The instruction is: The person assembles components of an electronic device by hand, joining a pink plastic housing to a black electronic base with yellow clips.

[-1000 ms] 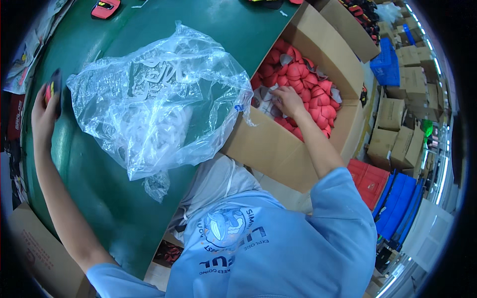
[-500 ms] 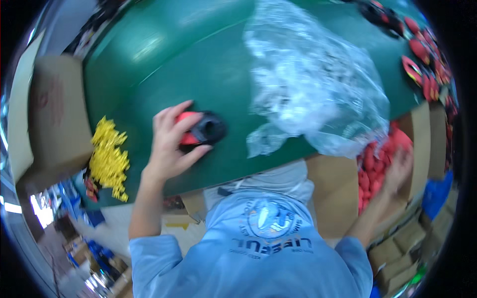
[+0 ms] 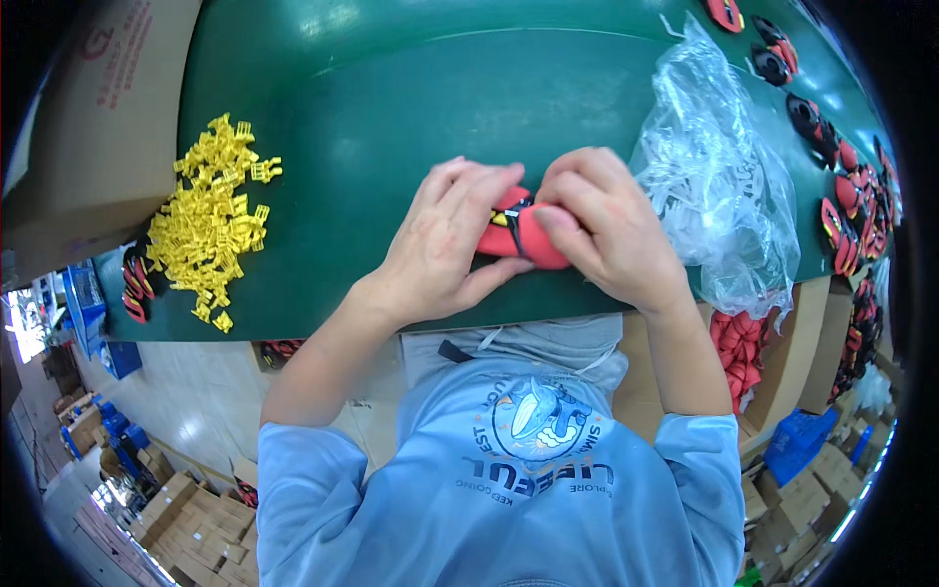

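Observation:
Over the near part of the green table (image 3: 411, 88), my left hand (image 3: 435, 240) is closed around a red and black plastic housing (image 3: 496, 238) with a bit of yellow on it. My right hand (image 3: 616, 230) meets it from the other side, its thumb and bent fingers on a smooth, rounded red plastic cover (image 3: 541, 241). The cover lies against the housing, with a black edge between them. Fingers hide much of both parts, so whether they are joined I cannot tell.
A heap of small yellow plastic clips (image 3: 205, 230) lies left, beside a large cardboard box (image 3: 108, 147). Right of my hands is a crumpled clear plastic bag (image 3: 719, 166). Below it, an open carton (image 3: 797, 342) holds red covers (image 3: 738, 352). Several red and black parts (image 3: 851, 201) line the far right.
My right hand has left the carton of red covers and come to the middle. My left hand has brought the housing rightward to meet it. The bag now appears farther right.

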The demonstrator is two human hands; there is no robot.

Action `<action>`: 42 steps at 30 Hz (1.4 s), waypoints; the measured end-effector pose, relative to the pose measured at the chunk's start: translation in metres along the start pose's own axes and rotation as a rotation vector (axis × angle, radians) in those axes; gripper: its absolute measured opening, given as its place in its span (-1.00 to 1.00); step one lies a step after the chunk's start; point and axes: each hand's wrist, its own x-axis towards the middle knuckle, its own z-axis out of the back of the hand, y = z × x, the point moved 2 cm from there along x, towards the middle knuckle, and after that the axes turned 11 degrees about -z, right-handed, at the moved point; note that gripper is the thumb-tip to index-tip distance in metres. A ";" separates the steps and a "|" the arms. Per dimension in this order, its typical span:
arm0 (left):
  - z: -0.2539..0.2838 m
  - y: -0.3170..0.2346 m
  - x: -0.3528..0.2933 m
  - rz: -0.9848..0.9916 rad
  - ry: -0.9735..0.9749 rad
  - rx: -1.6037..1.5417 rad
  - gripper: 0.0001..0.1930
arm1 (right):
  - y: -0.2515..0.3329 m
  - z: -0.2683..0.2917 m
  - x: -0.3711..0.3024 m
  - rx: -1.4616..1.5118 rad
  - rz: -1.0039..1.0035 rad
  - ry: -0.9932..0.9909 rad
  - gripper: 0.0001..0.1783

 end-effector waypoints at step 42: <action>0.013 0.013 0.007 0.017 0.095 0.035 -0.26 | -0.012 0.001 -0.029 -0.205 -0.066 0.047 -0.39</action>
